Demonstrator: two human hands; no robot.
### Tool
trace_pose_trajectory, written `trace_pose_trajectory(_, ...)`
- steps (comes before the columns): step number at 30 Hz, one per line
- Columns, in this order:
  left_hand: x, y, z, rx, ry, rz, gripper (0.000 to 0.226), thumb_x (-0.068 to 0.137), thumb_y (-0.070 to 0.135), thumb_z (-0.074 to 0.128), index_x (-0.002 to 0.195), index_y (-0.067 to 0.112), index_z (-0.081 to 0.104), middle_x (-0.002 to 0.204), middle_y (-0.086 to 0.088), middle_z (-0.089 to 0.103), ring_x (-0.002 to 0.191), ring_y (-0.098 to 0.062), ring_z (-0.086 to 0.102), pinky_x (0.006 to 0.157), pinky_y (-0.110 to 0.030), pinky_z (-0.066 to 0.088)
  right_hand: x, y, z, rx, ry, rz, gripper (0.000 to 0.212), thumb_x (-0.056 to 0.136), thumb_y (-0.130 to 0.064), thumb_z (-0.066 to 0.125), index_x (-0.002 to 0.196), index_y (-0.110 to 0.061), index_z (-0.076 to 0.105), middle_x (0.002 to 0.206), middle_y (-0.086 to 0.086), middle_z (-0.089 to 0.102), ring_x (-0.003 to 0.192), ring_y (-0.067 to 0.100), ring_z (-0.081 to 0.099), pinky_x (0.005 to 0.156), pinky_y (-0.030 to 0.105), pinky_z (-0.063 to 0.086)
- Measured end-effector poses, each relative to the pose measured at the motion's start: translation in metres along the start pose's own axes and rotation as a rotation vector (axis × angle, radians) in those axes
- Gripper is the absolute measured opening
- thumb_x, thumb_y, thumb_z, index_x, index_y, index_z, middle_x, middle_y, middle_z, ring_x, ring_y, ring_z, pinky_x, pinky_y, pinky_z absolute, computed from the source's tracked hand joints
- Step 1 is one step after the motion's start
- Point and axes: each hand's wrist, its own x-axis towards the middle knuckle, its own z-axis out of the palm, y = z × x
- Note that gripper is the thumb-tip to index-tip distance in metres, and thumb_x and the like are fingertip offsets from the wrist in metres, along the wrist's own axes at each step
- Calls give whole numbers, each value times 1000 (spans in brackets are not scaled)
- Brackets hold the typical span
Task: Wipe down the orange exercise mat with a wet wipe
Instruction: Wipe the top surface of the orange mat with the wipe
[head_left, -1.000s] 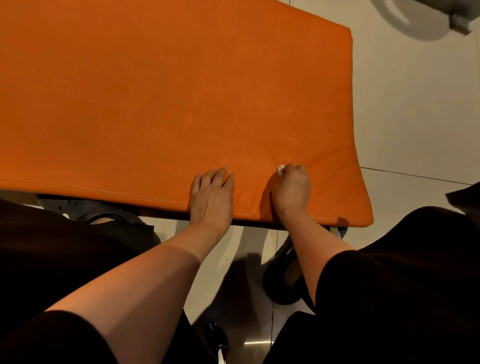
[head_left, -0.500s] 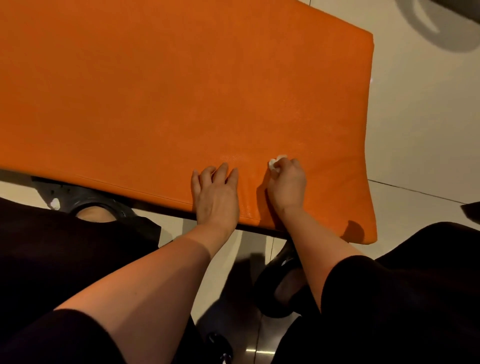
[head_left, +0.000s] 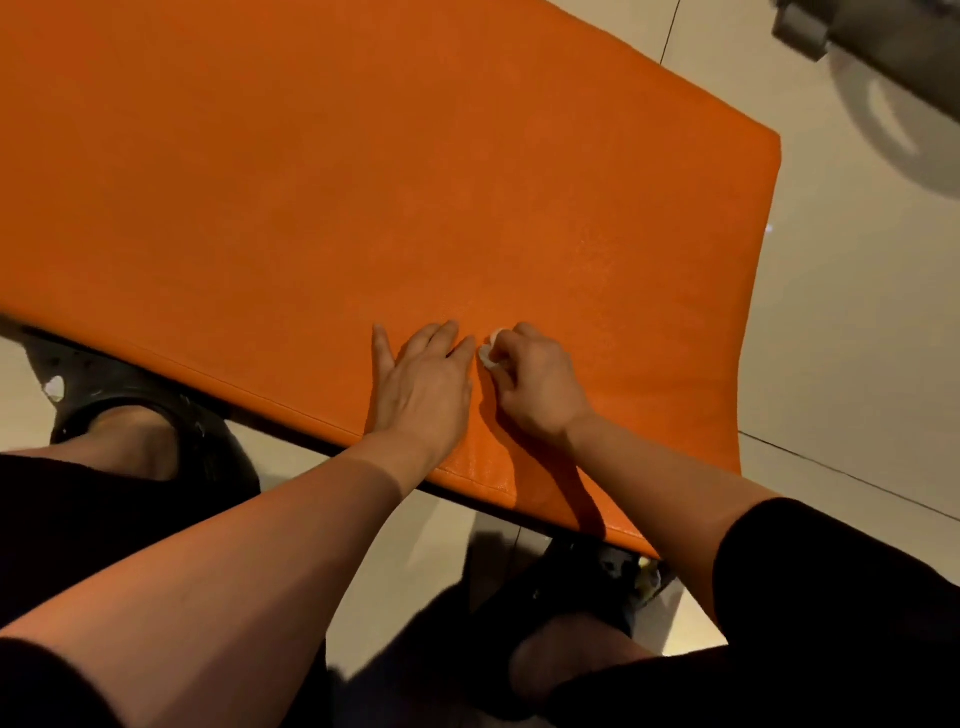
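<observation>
The mat lies under both of my hands and runs far to their left and ahead of them; its near edge passes under my wrists and its right end stops a short way right of my right hand. The surface is orange with a fine grain, and a seam follows the near edge.

The wipe is a small white wad. It sits on the mat at the fingertips of my right hand, just beside the left hand's index finger. Only a small part of it shows.

Right hand: fingers curled, pinching the wipe against the mat. The knuckles point forward and left.

Left hand: flat on the mat, palm down, fingers straight and slightly spread, holding nothing. It lies just left of the right hand; whether the two touch I cannot tell.

Both forearms are bare. A black sleeve covers my right upper arm.

Below the hands, past the near edge of the mat, I see pale floor tiles and dark fabric over my knees. A black shoe is below and left of the left hand. A blurred grey object is far ahead and right of the right hand; I cannot identify it.
</observation>
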Motion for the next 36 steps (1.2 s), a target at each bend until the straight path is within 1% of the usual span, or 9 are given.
trace_pose_trajectory(3,7,-1,-1,3,9,19,50,102,32,36,150,28,28,159,4,19,146,-14,13,113,-59,-11,19,30,-24,-84,-10,-6,6,91,-1,53,85,0,55,88,16,51,77,38,52,62,40,37)
trace_pose_trajectory(6,19,6,0,-3,10,36,50,102,33,33,151,28,25,160,3,18,147,-14,11,114,-59,-11,28,63,-51,-184,12,53,10,92,3,47,85,0,54,86,11,45,72,37,49,60,37,32)
trace_pose_trajectory(13,29,8,4,-23,49,20,52,99,31,41,150,24,31,159,2,24,147,-15,16,114,-60,-8,27,28,-37,-110,-294,-411,6,88,-7,57,83,-9,56,80,2,48,66,28,52,58,30,31)
trace_pose_trajectory(19,44,14,6,-49,102,27,52,97,30,44,148,22,36,157,-1,29,145,-17,20,115,-58,-9,83,75,-62,-180,88,-77,14,92,-2,47,81,1,56,89,18,54,73,38,55,63,44,45)
trace_pose_trajectory(21,48,17,5,-65,102,24,51,97,29,45,147,22,38,156,-1,30,145,-18,20,115,-57,-8,70,63,-59,-173,27,-151,14,93,-7,47,85,-2,56,91,16,54,73,36,55,64,38,40)
trace_pose_trajectory(25,56,21,3,-88,71,-16,54,97,30,45,149,25,32,159,2,22,147,-17,14,115,-55,-9,28,48,-59,-129,-382,-550,24,96,-22,43,91,-5,60,84,9,55,64,22,51,59,20,28)
trace_pose_trajectory(31,60,28,3,-93,68,-43,56,97,31,45,150,28,29,160,2,20,147,-16,10,112,-58,-12,67,104,-87,-310,-71,-288,11,92,-3,53,99,-2,62,96,14,57,73,37,58,61,39,45)
trace_pose_trajectory(33,64,30,0,-93,52,-49,56,97,29,45,151,27,28,160,1,17,148,-16,8,113,-57,-12,50,78,-67,-206,-128,-394,14,95,-11,50,98,-3,61,96,12,57,76,31,57,66,40,46)
trace_pose_trajectory(36,68,32,-1,-76,25,-37,58,97,31,45,151,26,25,161,0,14,148,-16,7,116,-54,-10,31,56,-47,-83,-276,-559,20,96,-21,46,93,-6,60,88,7,56,69,21,53,61,26,39)
